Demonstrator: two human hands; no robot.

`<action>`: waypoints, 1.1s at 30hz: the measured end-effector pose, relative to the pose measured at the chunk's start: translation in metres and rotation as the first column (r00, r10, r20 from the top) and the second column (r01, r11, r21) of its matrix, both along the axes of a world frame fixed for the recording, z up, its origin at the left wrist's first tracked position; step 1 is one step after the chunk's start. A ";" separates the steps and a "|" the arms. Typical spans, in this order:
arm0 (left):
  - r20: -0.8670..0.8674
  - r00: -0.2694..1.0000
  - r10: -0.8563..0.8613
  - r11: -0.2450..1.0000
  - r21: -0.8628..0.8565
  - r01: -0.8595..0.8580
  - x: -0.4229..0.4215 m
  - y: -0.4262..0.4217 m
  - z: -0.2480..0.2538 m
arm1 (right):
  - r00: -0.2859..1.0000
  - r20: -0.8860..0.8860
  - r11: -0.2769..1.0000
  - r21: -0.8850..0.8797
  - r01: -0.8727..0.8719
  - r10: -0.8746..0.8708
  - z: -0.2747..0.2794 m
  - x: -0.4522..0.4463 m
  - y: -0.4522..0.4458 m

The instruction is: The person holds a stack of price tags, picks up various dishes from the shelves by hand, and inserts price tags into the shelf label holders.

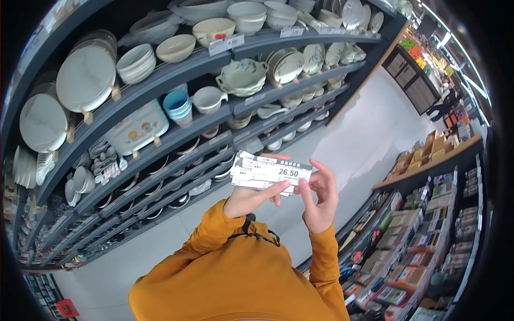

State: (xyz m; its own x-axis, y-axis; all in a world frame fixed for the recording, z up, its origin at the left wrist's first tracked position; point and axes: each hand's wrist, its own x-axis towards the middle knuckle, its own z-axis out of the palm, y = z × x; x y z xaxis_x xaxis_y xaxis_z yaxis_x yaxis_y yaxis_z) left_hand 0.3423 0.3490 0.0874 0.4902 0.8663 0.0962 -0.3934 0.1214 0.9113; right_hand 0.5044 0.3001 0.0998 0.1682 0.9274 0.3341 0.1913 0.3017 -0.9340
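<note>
A small stack of white price labels (272,173), slightly fanned, is held up in front of my orange top; the top label reads 26.50. My left hand (254,199) grips the stack from below and the left, with the thumb across its lower edge. At the stack's right end, my right hand (319,195) pinches the edge between thumb and fingers. Some of the left fingers are hidden behind the labels.
Long dark shelves (214,120) on the left carry bowls, plates, blue cups (178,107) and spoons. Packaged goods fill a rack (412,246) on the right. A grey floor aisle (356,125) runs between, with a person in dark clothes (445,105) far off.
</note>
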 end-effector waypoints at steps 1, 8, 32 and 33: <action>0.010 1.000 0.000 1.000 0.017 0.000 0.011 0.014 0.000 | 1.000 0.019 1.000 0.015 -0.001 0.001 0.000 0.011 0.015; -0.025 0.999 0.047 0.999 -0.019 -0.047 0.065 0.078 -0.002 | 0.996 -0.061 0.998 -0.018 -0.062 0.061 -0.008 0.069 0.086; -0.194 0.896 0.400 0.829 -0.339 -0.444 0.367 0.168 -0.026 | 0.933 -0.173 0.916 -0.202 -0.347 0.315 -0.051 0.365 0.240; -0.184 0.879 0.440 0.818 -0.323 -0.477 0.372 0.174 -0.029 | 0.929 -0.145 0.919 -0.160 -0.360 0.339 -0.053 0.369 0.250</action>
